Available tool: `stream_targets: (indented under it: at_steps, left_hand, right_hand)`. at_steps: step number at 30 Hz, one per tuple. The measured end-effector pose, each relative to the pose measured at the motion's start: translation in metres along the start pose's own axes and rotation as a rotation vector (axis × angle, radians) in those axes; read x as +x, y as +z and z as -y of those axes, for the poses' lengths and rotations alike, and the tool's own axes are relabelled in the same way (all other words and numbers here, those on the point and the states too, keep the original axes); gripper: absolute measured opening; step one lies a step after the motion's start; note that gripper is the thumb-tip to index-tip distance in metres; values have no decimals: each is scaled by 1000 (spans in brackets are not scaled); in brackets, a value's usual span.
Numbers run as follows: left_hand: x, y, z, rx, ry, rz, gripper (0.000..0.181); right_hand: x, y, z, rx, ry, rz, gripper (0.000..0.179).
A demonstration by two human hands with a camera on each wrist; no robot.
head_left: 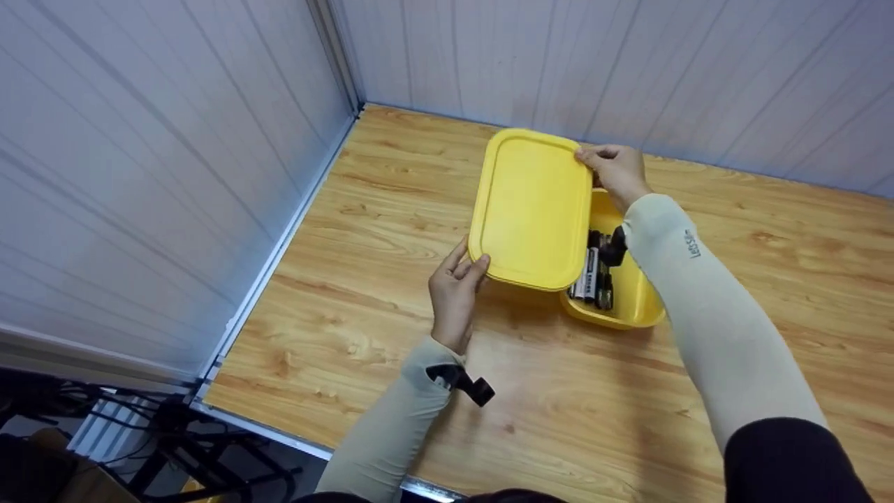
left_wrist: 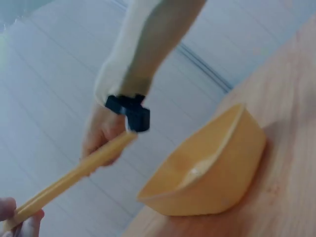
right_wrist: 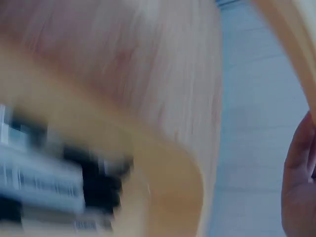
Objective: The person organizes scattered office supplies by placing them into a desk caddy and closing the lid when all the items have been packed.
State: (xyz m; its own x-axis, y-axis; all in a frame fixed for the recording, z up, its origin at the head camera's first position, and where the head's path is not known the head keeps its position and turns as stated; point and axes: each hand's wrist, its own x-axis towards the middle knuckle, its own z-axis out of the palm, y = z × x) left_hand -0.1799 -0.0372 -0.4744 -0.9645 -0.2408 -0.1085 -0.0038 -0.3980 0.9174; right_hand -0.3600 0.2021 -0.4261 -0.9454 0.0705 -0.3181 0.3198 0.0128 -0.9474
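Note:
A yellow rectangular lid [head_left: 536, 209] is held up off the table, partly over a yellow box [head_left: 639, 307]. My left hand [head_left: 454, 297] pinches the lid's near left corner, thumb on top. The far right corner is pinched by my right hand [head_left: 618, 171]. In the left wrist view the lid [left_wrist: 74, 177] appears edge-on, apart from the open box [left_wrist: 222, 182]. Inside the box lie several black-and-white, marker-like sticks [head_left: 590, 276], partly hidden by the lid and the right wrist's camera. They look blurred in the right wrist view.
The box stands on a wood-patterned table [head_left: 349, 314]. Pale panel walls [head_left: 174, 175] rise along the left and back edges. Cables and a dark metal frame [head_left: 209, 454] sit below the table's near left edge.

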Motion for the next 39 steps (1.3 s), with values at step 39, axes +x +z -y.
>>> stream_targets:
  at_steps: [39]
  left_hand:
    - [14,28,64,571,-53,176,20]
  right_hand:
    - [-9,-69,-52,-635,-109,-247,39]
